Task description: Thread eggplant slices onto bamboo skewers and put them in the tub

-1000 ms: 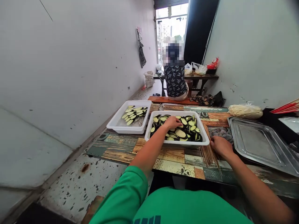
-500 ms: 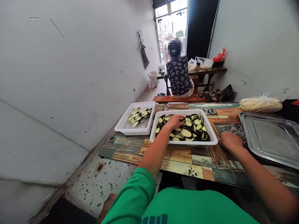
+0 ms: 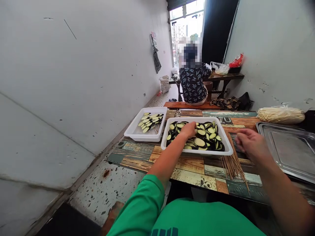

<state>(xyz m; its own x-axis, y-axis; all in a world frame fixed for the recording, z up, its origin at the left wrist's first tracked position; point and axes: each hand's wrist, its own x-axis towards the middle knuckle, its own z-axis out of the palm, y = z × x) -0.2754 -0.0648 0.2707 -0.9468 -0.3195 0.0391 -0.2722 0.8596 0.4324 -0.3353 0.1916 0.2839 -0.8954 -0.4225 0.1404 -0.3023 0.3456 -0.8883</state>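
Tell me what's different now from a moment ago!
The right hand has lifted from beside the thin sticks; blur hides whether it holds one. The left hand is still among the eggplant slices. Both white tubs and the metal tray stayed put.

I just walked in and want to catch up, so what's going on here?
Someone in green has their left hand among eggplant slices in a white tray. Their right hand is near thin sticks beside it; whether it holds anything is unclear. A second white tray holds more slices. Another person sits farther back.
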